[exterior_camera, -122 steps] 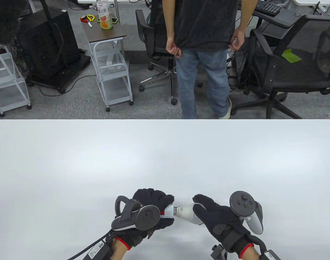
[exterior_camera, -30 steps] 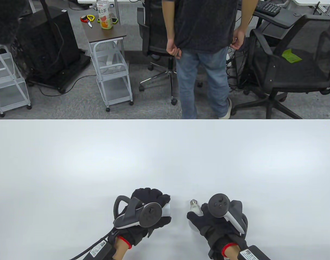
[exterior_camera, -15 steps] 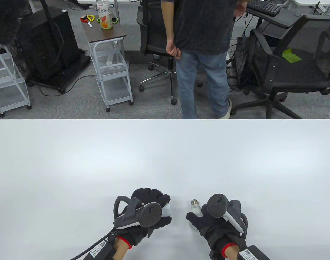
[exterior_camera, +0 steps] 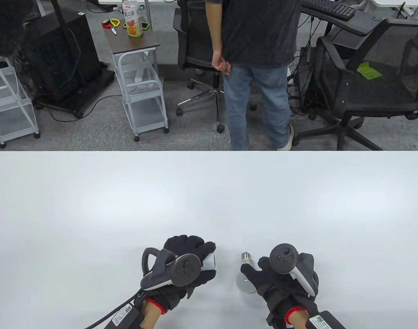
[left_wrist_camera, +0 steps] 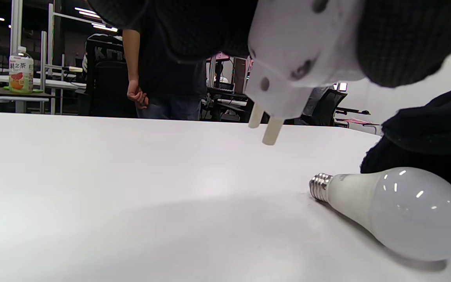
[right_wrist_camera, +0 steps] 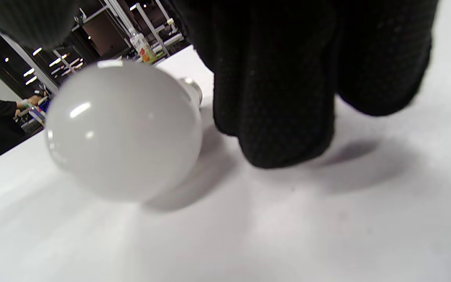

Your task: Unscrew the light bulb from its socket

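Observation:
The white light bulb (exterior_camera: 245,283) lies on its side on the table, free of the socket, with its metal screw base (exterior_camera: 245,255) pointing away from me. It also shows in the left wrist view (left_wrist_camera: 397,207) and the right wrist view (right_wrist_camera: 123,129). My right hand (exterior_camera: 263,274) rests just right of the bulb. Its fingers (right_wrist_camera: 284,98) touch the table beside the bulb and do not grip it. My left hand (exterior_camera: 192,257) holds the white plug-in socket (exterior_camera: 211,262) a little above the table, its two pins (left_wrist_camera: 266,127) pointing down toward the bulb's base.
The white table (exterior_camera: 209,198) stretches far and wide beyond the hands. A person in jeans (exterior_camera: 257,85) stands just past its far edge, between office chairs (exterior_camera: 366,78) and a small cart (exterior_camera: 140,85).
Four seconds ago the bulb was joined to the socket between both hands; now they are apart. In the last second my right hand slid back and right, uncovering the bulb's globe on the table.

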`<state>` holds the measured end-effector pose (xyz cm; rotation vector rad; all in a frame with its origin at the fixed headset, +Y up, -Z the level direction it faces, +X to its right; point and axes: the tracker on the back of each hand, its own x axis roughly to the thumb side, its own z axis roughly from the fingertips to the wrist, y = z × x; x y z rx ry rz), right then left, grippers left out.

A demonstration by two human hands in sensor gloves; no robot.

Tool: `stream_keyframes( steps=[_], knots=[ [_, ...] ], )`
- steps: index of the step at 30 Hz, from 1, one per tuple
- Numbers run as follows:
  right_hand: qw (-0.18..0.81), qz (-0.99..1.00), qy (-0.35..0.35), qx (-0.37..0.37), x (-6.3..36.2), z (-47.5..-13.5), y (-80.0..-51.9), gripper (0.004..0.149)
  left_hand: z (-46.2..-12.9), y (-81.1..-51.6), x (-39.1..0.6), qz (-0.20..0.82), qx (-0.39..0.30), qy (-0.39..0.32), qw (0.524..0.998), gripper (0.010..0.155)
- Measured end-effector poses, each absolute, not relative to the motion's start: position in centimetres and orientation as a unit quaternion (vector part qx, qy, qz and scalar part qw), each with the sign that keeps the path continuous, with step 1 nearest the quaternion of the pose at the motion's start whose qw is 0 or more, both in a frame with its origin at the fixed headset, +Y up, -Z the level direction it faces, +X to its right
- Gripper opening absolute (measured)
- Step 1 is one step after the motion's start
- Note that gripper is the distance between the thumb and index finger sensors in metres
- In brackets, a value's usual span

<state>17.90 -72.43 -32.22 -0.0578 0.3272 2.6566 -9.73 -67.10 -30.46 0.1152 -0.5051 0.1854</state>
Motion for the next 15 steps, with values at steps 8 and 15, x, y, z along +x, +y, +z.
stream_keyframes(
  steps=[8,15],
  knots=[
    [0.362,0.932,0.011,-0.022,21.4,-31.3,-68.4,0.086,-30.8,-66.6,-10.8,0.107,0.063,-0.187,0.974,0.076],
    [0.392,0.92,-0.002,-0.019,22.2,-31.1,-67.8,0.086,-31.4,-67.7,-11.3,0.092,0.037,-0.152,0.983,0.074]
  ],
)
